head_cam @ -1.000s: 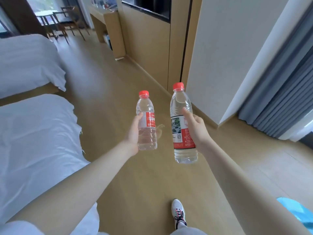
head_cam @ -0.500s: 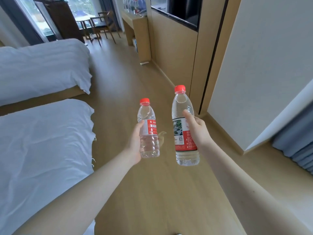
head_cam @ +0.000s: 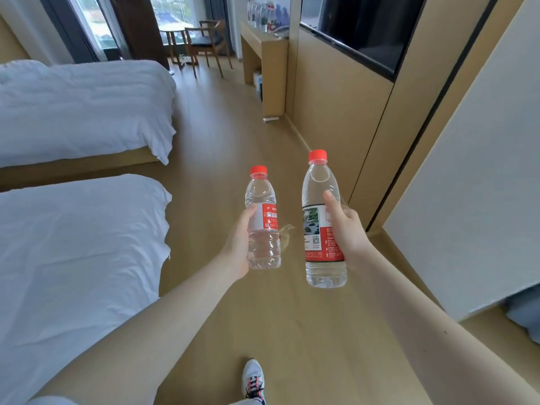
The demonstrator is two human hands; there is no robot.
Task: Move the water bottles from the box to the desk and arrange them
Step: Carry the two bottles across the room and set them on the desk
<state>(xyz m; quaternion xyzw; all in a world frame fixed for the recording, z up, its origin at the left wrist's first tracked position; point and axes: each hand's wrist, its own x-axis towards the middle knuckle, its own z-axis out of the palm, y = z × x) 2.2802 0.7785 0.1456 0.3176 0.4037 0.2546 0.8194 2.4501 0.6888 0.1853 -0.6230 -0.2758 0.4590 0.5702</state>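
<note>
My left hand point(head_cam: 238, 244) grips a small clear water bottle point(head_cam: 263, 238) with a red cap and red label, held upright above the floor. A taller red-capped water bottle point(head_cam: 320, 200) with a red and white label stands upright in the grip of my right hand point(head_cam: 346, 232), just right of the small one. Far ahead on the right, the wooden desk point(head_cam: 263, 48) carries several bottles point(head_cam: 261, 14) on its top. The box is not in view.
Two beds with white bedding, the near bed point(head_cam: 73, 258) and the far bed point(head_cam: 81, 106), line the left side. A wood-panelled wall with a dark screen point(head_cam: 359, 27) runs along the right. A chair point(head_cam: 209, 43) stands by the window. My shoe point(head_cam: 253, 380) is on the wooden floor.
The view has swung left and moved up the aisle; the desk and window are now nearer and more in view. Both bottles stay held upright in the same grips.
</note>
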